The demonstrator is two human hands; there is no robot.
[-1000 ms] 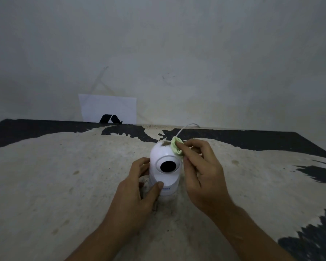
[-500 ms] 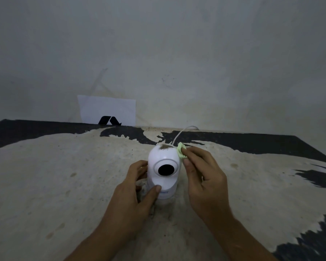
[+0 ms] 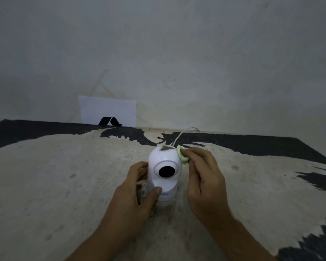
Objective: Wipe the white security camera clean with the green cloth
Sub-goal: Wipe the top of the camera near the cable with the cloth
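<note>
The white security camera [image 3: 163, 161] stands upright in the middle of the worn tabletop, its black lens facing me and a brown dirt smudge on its crown. My left hand [image 3: 134, 196] wraps the camera's base from the left, thumb across the front. My right hand [image 3: 203, 176] pinches the small green cloth [image 3: 182, 154] and presses it against the upper right side of the camera's dome. Most of the cloth is hidden under my fingers. A white cable [image 3: 183, 134] runs from behind the camera toward the wall.
The table [image 3: 64, 185] has a peeling beige surface with black patches along the back and right edges. A white card [image 3: 107, 112] with a black logo leans against the grey wall at the back left.
The cloth has slid slightly down the dome's right side under my right hand. My left hand keeps its hold on the base, and the camera stays upright.
</note>
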